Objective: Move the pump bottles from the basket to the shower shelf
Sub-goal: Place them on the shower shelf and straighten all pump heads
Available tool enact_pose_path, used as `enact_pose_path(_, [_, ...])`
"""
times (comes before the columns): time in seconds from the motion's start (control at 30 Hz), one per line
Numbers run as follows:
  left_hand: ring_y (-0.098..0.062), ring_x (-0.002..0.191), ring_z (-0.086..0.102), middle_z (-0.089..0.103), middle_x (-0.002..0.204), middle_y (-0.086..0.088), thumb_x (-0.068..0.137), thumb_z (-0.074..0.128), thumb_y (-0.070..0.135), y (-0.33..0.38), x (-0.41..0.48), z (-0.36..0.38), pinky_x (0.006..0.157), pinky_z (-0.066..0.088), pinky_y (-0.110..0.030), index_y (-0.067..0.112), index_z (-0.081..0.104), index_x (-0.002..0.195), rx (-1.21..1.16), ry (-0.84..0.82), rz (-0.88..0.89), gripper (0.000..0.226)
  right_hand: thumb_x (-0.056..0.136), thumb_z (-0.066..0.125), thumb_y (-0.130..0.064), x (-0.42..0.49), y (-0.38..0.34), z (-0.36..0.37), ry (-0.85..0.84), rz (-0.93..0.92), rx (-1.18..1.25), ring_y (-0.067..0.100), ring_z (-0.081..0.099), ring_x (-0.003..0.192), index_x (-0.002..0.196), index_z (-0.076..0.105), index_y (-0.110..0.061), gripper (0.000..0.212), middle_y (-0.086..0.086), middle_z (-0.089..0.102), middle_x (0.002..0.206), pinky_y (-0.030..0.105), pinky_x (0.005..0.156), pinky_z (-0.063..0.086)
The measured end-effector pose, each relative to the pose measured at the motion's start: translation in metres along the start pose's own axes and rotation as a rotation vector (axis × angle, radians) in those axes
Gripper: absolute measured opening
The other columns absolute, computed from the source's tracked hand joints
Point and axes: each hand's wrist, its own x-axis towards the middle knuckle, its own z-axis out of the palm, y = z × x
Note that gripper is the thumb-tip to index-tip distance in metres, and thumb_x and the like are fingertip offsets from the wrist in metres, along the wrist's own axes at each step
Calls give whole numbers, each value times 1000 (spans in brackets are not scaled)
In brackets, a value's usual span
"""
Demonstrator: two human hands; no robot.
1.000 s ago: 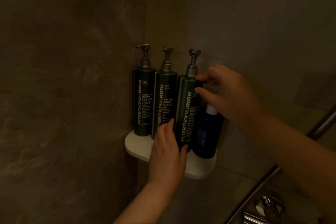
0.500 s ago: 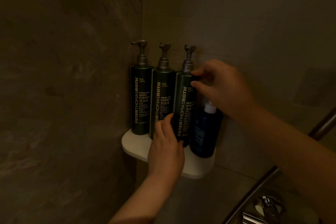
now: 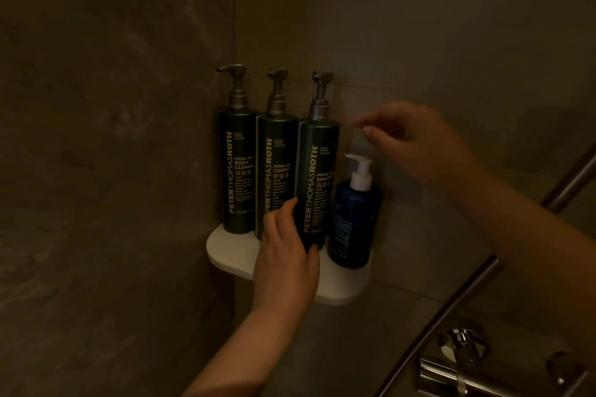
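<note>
Shelf (image 3: 342,287): 3 green pump bottles (image 3: 276,171) in a row, 1 blue pump bottle (image 3: 354,219) at their 3 o'clock. Left hand (image 3: 285,256) grip wrapped round shampoo bottle (image 3: 317,138) base. Right hand (image 3: 416,142) at 2 o'clock, loose, holding nothing.

One wide-angle camera, worn on the head, faces forward and slightly down into a dim shower corner, close in. The shampoo bottle (image 3: 317,190) on the white shelf (image 3: 225,251) sits mid-frame. The left hand (image 3: 287,255) and right hand (image 3: 419,145) reach in from the near edge, with the chrome tap (image 3: 464,358) at near right.
</note>
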Motion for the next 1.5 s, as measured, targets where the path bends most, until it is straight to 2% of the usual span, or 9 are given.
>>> enact_pose_path(0.17, [-13,108,50,34,129,0,83,67,23,8,-11,3,85,49,-27,25,24,140,2,1,98,72,91,58,-26,-10,9,0,-150,69,-82,-10,53,84,107,63,-35,20,-27,54,86,11,68,37])
enact_pose_path(0.33, [-8,112,46,36,129,4,84,65,24,9,-15,7,87,40,-18,28,26,137,8,-43,143,66,85,65,-22,-14,7,7,-135,27,-136,3,59,80,93,69,-27,10,-16,58,81,18,68,46])
enact_pose_path(0.47, [-5,113,45,36,130,8,87,61,30,7,-17,8,87,40,-18,28,27,138,-27,-84,149,61,82,68,-17,-14,4,6,-121,5,-76,3,60,78,83,67,-29,11,-18,60,79,21,68,47])
enact_pose_path(0.77, [2,116,37,32,134,13,84,57,49,10,-20,3,90,33,-16,36,17,141,-125,-121,95,70,85,65,-8,-23,-6,2,-219,-95,81,-3,62,86,87,64,-36,28,-20,63,87,18,79,49])
enact_pose_path(0.97, [7,119,34,29,134,23,83,58,50,9,-19,-1,92,32,-15,43,11,140,-243,-166,30,75,85,65,-4,-27,-8,1,-245,-165,113,-1,62,93,98,68,-25,26,-17,64,95,11,82,47])
enact_pose_path(1.07, [7,122,31,27,140,24,86,57,46,8,-18,-1,94,30,-16,51,4,139,-306,-252,3,75,85,64,0,-27,-9,-2,-255,-184,126,5,63,95,99,69,-22,27,-3,68,98,21,85,50])
enact_pose_path(1.2, [3,122,36,31,138,23,85,60,41,8,-16,-2,96,34,-20,60,5,130,-382,-274,-34,73,85,63,1,-28,-10,-2,-254,-201,131,4,62,96,99,69,-22,28,-2,68,100,23,87,51])
enact_pose_path(1.33, [1,124,35,27,130,28,84,62,42,8,-18,-2,102,35,-24,53,9,133,-372,-264,-36,73,84,63,4,-31,-10,-2,-239,-214,141,0,61,100,96,69,-24,31,-12,64,103,16,86,49])
enact_pose_path(1.5, [-1,119,39,29,123,23,83,62,44,9,-19,-3,100,36,-22,34,21,144,-323,-237,-33,74,81,66,3,-33,-9,0,-226,-198,224,-2,63,95,94,70,-19,26,-11,65,100,11,82,47])
